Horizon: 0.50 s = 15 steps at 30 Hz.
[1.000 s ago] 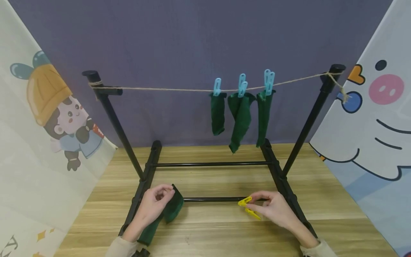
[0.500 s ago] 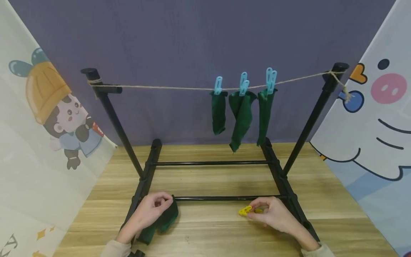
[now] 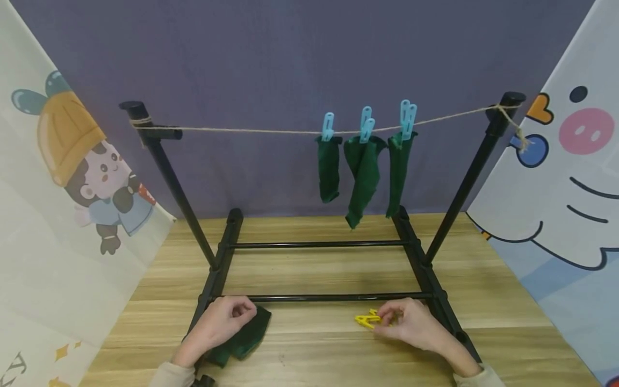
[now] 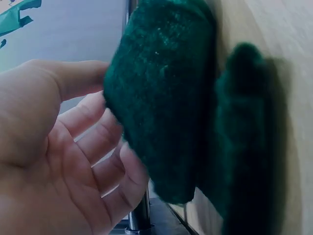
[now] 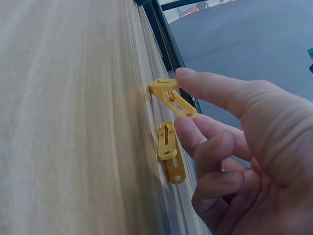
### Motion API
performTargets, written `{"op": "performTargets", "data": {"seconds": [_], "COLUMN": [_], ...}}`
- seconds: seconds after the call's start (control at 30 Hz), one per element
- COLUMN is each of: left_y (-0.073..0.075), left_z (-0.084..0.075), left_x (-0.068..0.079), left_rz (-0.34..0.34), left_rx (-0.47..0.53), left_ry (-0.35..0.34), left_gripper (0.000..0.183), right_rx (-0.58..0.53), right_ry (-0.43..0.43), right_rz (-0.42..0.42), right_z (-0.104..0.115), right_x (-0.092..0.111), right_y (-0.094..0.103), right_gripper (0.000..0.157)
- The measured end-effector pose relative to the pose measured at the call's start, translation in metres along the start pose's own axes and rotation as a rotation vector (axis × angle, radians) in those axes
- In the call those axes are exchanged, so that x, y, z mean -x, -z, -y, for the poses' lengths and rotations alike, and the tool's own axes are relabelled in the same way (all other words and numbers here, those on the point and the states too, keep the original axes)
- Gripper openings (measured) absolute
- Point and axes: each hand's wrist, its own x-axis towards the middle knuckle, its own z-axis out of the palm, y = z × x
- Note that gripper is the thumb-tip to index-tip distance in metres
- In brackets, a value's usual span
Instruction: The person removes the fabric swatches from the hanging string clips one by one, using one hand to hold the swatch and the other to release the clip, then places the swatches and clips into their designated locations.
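Observation:
My left hand [image 3: 220, 322] pinches the edge of a dark green sock [image 3: 253, 333] at the left front of the table. In the left wrist view the thumb and fingertips meet the fuzzy green sock [image 4: 161, 98], and a further green stretch [image 4: 244, 142] lies close beside it along the wood. At the right front, my right hand [image 3: 408, 325] pinches a yellow clothespin [image 3: 366, 321] between thumb and forefinger. The right wrist view shows this clothespin [image 5: 171, 95] with its jaws parted, and a second yellow clothespin [image 5: 167, 142] just below the fingers.
A black rack [image 3: 213, 282] stands on the wooden table [image 3: 309, 349]. Its string [image 3: 242, 130] runs between two posts. Three green socks [image 3: 364, 180] hang on it right of centre under several light blue clothespins [image 3: 328, 126]. Printed panels [image 3: 537, 204] flank both sides.
My left hand has come lower with the sock, which now lies closer to the table. The right hand has dropped slightly, and the yellow clothespin in it has turned.

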Motion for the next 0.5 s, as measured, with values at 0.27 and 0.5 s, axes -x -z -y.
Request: {"op": "performTargets", "data": {"seconds": [0.27, 0.5], "left_y": [-0.0048, -0.0019], "left_z": [0.0006, -0.0014], "left_x": [0.0008, 0.0007], "left_rz": [-0.011, -0.063], "left_rx": [-0.053, -0.078], "left_ry": [0.028, 0.026], "left_gripper": [0.004, 0.009], "right_rx": [-0.019, -0.026], "right_ry": [-0.013, -0.01], "right_rz": [0.043, 0.059], "right_z": [0.0014, 0.0022], "right_x": [-0.0001, -0.0002], "right_y": [-0.0001, 0.0043], "right_gripper": [0.033, 0.033]}}
